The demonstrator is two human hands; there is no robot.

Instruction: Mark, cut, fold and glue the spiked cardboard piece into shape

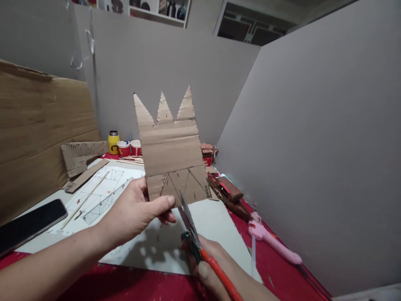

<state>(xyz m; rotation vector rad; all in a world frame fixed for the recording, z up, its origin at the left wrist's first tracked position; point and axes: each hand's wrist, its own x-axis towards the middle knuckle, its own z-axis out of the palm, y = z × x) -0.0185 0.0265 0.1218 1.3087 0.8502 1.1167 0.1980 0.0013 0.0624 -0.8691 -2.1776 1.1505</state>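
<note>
My left hand (pixel 147 205) pinches the lower left edge of an upright cardboard piece (pixel 172 148), thumb in front and fingers behind. Three pointed teeth rise along its top edge. Drawn zigzag lines run across its bottom strip. In my right hand (pixel 216 263) is a pair of scissors (pixel 190 225) with one orange and one dark green handle. The blades are parted and point upward at the bottom edge of the cardboard, just right of my left thumb. Whether they touch it I cannot tell. The fingers behind the handles are partly hidden.
White paper with a drawing (pixel 103 192) lies on a red cloth (pixel 275 276), with a clear ruler (pixel 106 200) on it. A phone (pixel 34 225) is at left. A pink glue gun (pixel 275 242) lies at right. Behind stand a yellow bottle (pixel 113 143) and red cups (pixel 123 149).
</note>
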